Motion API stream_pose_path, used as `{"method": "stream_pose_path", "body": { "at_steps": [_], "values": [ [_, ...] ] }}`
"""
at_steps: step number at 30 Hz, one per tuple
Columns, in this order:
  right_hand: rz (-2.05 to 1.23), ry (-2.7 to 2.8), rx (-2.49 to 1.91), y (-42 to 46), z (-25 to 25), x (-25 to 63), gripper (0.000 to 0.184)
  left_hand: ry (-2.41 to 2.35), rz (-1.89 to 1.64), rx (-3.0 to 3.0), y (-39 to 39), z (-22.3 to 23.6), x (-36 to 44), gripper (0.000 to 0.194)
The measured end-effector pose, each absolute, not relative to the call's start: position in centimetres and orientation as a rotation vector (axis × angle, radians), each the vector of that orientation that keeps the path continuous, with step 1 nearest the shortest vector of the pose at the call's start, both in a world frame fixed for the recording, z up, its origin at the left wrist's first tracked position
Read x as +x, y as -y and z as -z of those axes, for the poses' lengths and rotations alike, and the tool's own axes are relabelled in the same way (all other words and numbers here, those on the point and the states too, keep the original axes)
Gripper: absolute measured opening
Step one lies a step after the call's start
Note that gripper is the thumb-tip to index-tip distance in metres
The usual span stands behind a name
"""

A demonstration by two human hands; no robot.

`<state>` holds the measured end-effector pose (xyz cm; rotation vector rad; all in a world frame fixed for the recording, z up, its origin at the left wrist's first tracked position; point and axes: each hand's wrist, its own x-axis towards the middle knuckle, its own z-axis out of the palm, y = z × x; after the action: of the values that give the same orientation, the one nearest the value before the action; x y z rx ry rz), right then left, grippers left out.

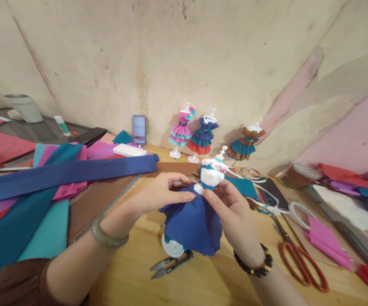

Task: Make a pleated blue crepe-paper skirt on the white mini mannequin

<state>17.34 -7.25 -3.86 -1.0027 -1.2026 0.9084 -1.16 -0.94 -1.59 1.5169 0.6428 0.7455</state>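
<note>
Left grip [163,190], right grip [233,207] on flared skirt [194,225]; perhaps paper

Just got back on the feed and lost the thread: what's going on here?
A person has both hands at the waist of a small white dress form with blue fabric hanging below it like a skirt. The left hand pinches the fabric near its top edge; the right hand holds the waist from the other side. Thread snips lie beside the form's base, orange-handled scissors lie to the right, and three dressed forms stand by the wall.
</note>
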Motion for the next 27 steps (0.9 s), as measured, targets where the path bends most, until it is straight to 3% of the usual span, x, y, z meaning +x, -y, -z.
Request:
{"method": "stream_pose_path", "body": {
  "at_steps": [8, 20, 27],
  "values": [
    [-0.933, 1.147, -1.035, 7.0, 4.2, 17.8, 0.040, -0.751, -0.786, 1.624, 1.7, 0.7, -0.9, 0.025],
    [-1.069, 1.162, -0.994, 6.7, 3.7, 18.4, 0.035, -0.812, -0.825, 1.768, 2.0, 0.4, -0.8, 0.019],
    [-1.002, 1.145, -1.044, 6.7, 3.6, 18.5, 0.035, -0.789, -0.784, 1.849, 1.7, 0.4, -1.1, 0.026]
  ]
}}
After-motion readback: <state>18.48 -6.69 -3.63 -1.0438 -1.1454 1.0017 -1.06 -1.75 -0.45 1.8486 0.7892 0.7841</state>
